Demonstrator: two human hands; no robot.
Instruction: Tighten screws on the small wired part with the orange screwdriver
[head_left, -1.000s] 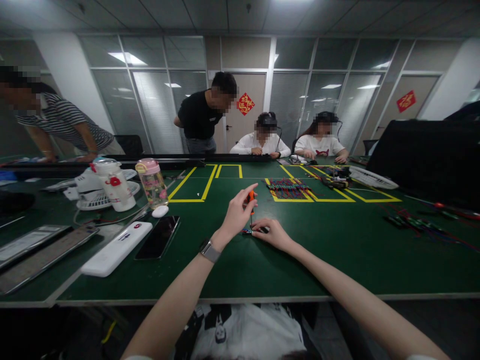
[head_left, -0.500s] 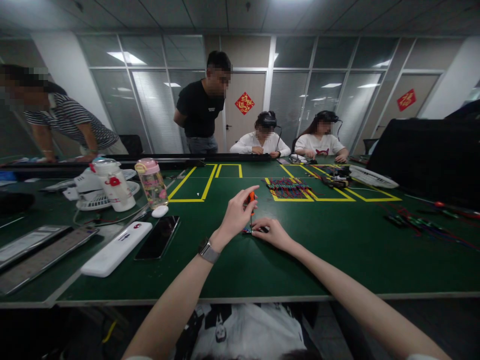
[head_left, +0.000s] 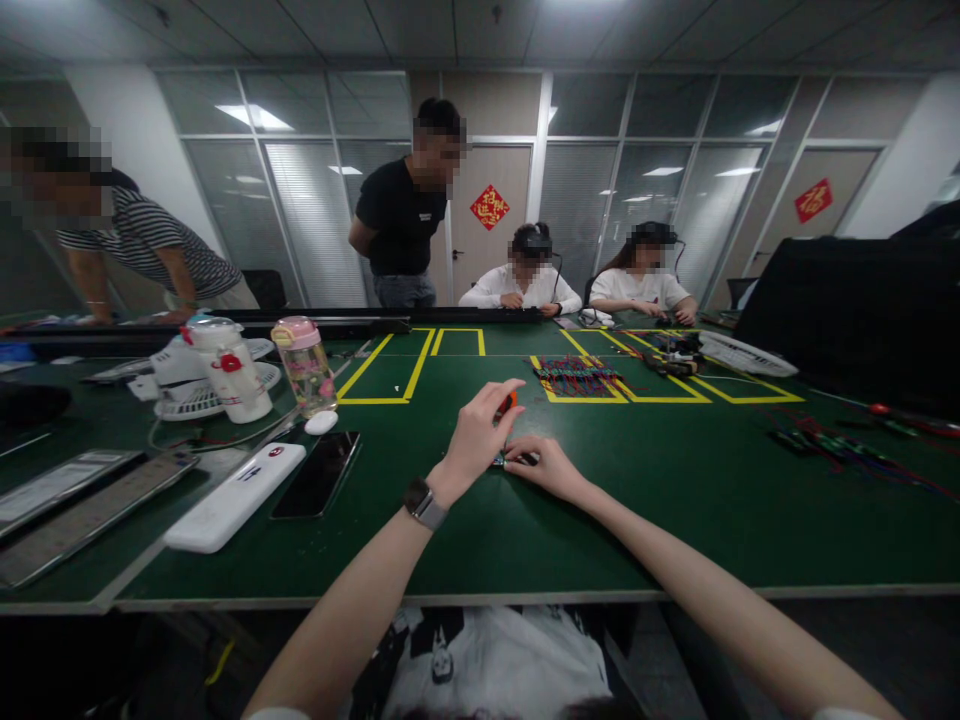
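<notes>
My left hand (head_left: 480,430) is closed around the orange-and-black handle of a screwdriver (head_left: 510,404), which stands roughly upright with its shaft pointing down. Under its tip, on the green table (head_left: 465,540), lies a small circuit board (head_left: 499,460), mostly hidden by my fingers. My right hand (head_left: 546,465) rests low on the table with its fingertips pinched at the board's right edge. A small dark piece shows beneath the right fingers; I cannot make out what it is.
Bundled boards with red and blue wires (head_left: 576,377) lie beyond my hands, more wired boards (head_left: 832,445) to the right. At left are a phone (head_left: 316,475), a white power bank (head_left: 236,497), a pink-lidded bottle (head_left: 304,365) and a white bottle (head_left: 234,370). Several people are across the table.
My left hand has turned and dropped slightly on the screwdriver, hiding more of its handle and shaft. My right hand stays almost still at the board.
</notes>
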